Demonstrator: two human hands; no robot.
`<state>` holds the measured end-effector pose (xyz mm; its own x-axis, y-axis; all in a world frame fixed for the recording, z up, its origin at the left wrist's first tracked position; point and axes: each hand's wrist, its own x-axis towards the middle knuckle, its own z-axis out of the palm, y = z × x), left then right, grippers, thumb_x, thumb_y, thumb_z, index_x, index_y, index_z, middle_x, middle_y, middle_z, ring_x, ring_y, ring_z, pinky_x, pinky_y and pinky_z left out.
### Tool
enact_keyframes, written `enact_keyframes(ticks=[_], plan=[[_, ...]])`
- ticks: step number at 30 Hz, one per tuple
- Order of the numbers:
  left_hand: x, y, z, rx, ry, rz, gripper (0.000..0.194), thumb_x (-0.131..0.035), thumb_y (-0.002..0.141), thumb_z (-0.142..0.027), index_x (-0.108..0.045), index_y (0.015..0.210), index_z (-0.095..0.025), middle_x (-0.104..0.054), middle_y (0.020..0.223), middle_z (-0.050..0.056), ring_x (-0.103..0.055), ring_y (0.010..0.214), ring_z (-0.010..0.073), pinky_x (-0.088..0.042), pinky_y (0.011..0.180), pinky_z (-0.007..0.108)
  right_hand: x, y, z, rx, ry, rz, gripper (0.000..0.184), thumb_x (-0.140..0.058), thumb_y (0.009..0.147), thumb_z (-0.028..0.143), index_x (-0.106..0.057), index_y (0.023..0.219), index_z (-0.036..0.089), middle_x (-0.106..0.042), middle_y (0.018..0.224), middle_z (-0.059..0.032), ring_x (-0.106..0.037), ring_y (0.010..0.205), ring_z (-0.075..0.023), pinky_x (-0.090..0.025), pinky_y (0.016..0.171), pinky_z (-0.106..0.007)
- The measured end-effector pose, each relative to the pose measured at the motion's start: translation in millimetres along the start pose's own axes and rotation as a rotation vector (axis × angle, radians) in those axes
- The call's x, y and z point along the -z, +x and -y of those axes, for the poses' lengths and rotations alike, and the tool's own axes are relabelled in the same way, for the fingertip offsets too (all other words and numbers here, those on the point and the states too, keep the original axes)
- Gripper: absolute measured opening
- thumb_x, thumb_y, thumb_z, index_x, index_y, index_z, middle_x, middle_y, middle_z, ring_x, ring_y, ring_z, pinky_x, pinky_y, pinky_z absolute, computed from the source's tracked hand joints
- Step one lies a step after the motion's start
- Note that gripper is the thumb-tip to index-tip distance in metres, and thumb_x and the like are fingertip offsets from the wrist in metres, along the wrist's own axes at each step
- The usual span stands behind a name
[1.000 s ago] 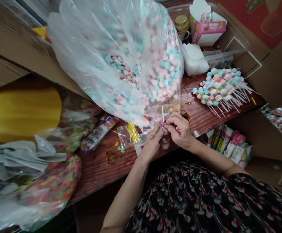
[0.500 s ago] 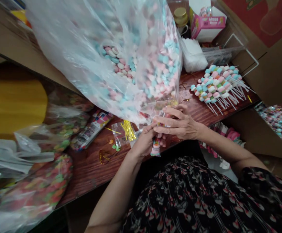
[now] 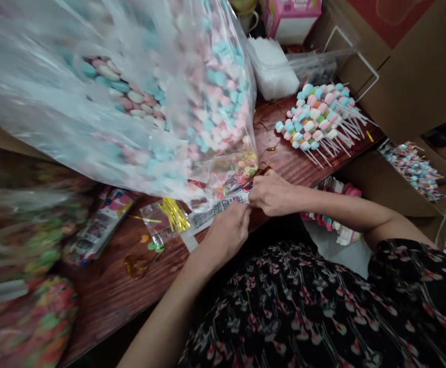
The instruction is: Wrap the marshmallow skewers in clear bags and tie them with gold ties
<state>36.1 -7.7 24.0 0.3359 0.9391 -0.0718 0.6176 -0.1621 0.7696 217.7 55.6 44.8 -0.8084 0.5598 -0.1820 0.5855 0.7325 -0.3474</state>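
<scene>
My left hand [image 3: 230,227] is closed, back upward, at the table's front edge, with its fingertips close to my right hand. My right hand [image 3: 274,194] is also closed, knuckles up, just right of it. Whatever they pinch is hidden by the fingers. Both are at the right end of a flat printed plastic wrapper [image 3: 218,208] with silver and dark print, lying under the edge of a big clear bag [image 3: 142,153] of pink, white and blue candies. By the right fingers lie orange and green gummy candies [image 3: 246,166], partly covered by clear plastic.
Candy skewers [image 3: 322,120] on white sticks are piled at right. Behind them stands a white stack [image 3: 272,66] of sheets. Gold twist ties [image 3: 175,214] and a printed packet [image 3: 100,225] lie left, near bagged gummies [image 3: 35,327]. A box [image 3: 410,171] of wrapped candies is below right.
The small filled candy packet between my hands is out of sight. My fingers have lowered and closed by the flat wrapper. The view has shifted, so the table's things appear further left.
</scene>
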Motion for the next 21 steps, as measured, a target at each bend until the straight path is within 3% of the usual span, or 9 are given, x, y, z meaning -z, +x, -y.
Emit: enact_keyframes(ticks=[2, 6, 9, 12, 14, 17, 19, 21], plan=[[1.0, 7, 1, 0.059, -0.098, -0.009, 0.023, -0.048, 0.087, -0.03, -0.055, 0.068, -0.019, -0.053, 0.062, 0.001, -0.05, 0.059, 0.0149, -0.042, 0.06, 0.028, 12, 2, -6, 0.018, -0.036, -0.083, 0.019, -0.048, 0.09, 0.017, -0.067, 0.086, 0.019, -0.069, 0.092, -0.0051, -0.05, 0.098, -0.0218, -0.027, 0.078, -0.037], [13.5, 20, -4, 0.293, -0.698, 0.114, 0.025, -0.054, 0.086, -0.036, -0.051, 0.067, -0.019, -0.05, 0.056, -0.002, -0.045, 0.043, 0.0102, -0.036, 0.044, 0.023, 34, -2, -19, 0.217, -0.168, -0.316, 0.027, -0.039, 0.1, 0.024, -0.059, 0.117, 0.025, -0.061, 0.125, -0.0003, -0.037, 0.126, -0.0241, -0.025, 0.096, -0.046], [24.1, 26, -15, 0.333, -0.964, 0.248, 0.024, -0.062, 0.08, -0.036, -0.057, 0.068, -0.016, -0.053, 0.057, -0.001, -0.045, 0.041, 0.0093, -0.04, 0.043, 0.024, 45, -7, -24, 0.338, -0.235, -0.28, 0.03, -0.032, 0.103, 0.028, -0.061, 0.11, 0.025, -0.064, 0.114, 0.0024, -0.039, 0.126, -0.0212, -0.021, 0.103, -0.05], [26.7, 30, -23, 0.307, -0.904, 0.347, 0.024, -0.067, 0.078, -0.037, -0.063, 0.07, -0.015, -0.058, 0.059, 0.001, -0.048, 0.044, 0.0102, -0.04, 0.044, 0.023, 49, -9, -25, 0.369, -0.284, -0.194, 0.032, -0.033, 0.102, 0.026, -0.064, 0.094, 0.021, -0.065, 0.095, 0.0009, -0.046, 0.116, -0.0203, -0.024, 0.102, -0.049], [21.6, 30, -25, 0.238, -0.731, 0.253, 0.02, -0.069, 0.076, -0.035, -0.069, 0.078, -0.015, -0.064, 0.066, 0.002, -0.053, 0.053, 0.0121, -0.042, 0.05, 0.022, 45, -9, -25, 0.317, -0.283, -0.152, 0.029, -0.038, 0.099, 0.024, -0.064, 0.087, 0.02, -0.064, 0.087, -0.0004, -0.05, 0.106, -0.0206, -0.028, 0.096, -0.047], [7.1, 26, -22, 0.098, -0.434, -0.007, 0.013, -0.07, 0.074, -0.03, -0.074, 0.08, -0.019, -0.068, 0.072, 0.003, -0.057, 0.067, 0.0154, -0.045, 0.061, 0.023, 29, -12, -28, 0.193, -0.191, -0.128, 0.025, -0.044, 0.096, 0.024, -0.065, 0.081, 0.02, -0.065, 0.084, -0.0015, -0.051, 0.094, -0.0201, -0.03, 0.087, -0.042], [-1.7, 20, -15, 0.059, -0.332, -0.109, 0.009, -0.068, 0.074, -0.028, -0.074, 0.074, -0.021, -0.067, 0.07, 0.002, -0.057, 0.068, 0.0158, -0.046, 0.065, 0.024, 17, -20, -33, 0.124, -0.099, -0.192, 0.022, -0.047, 0.095, 0.026, -0.066, 0.085, 0.021, -0.067, 0.088, -0.0012, -0.05, 0.092, -0.0199, -0.028, 0.083, -0.039], [-6.1, 11, -6, 0.112, -0.364, -0.179, 0.01, -0.068, 0.075, -0.028, -0.074, 0.072, -0.021, -0.066, 0.066, 0.001, -0.056, 0.063, 0.0146, -0.046, 0.063, 0.024, 5, -34, -38, 0.04, -0.043, -0.321, 0.02, -0.048, 0.095, 0.026, -0.068, 0.094, 0.023, -0.068, 0.095, -0.001, -0.048, 0.093, -0.0203, -0.026, 0.082, -0.038]])
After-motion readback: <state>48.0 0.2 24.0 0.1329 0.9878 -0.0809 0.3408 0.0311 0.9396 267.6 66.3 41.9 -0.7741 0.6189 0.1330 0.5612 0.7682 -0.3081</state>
